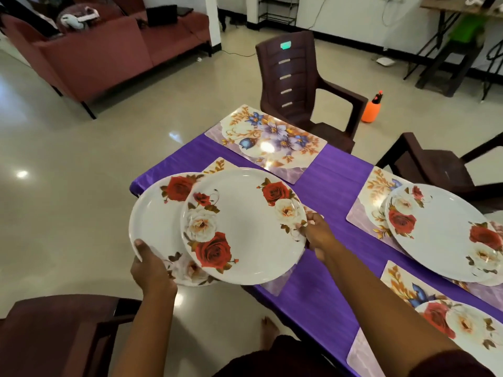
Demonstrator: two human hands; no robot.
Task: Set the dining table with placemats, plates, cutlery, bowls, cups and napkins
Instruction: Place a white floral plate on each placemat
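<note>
My left hand (152,270) grips the near rim of a white rose-patterned plate (155,221), held off the table's left edge. My right hand (317,231) pinches the right rim of a second rose plate (245,229), which overlaps the first and hangs over a mostly hidden placemat (217,164). On the purple tablecloth (334,183) a floral placemat (269,142) lies bare at the far end. Another rose plate (443,232) rests on a placemat (373,202) at the right. A third set plate (462,325) sits on the near-right placemat (397,281).
Dark brown plastic chairs stand at the far end (294,80), at the right (435,170) and at my near left (60,333). An orange spray bottle (371,108) stands on the floor. A maroon sofa (109,50) is at the back left. My bare foot (268,329) is beside the table.
</note>
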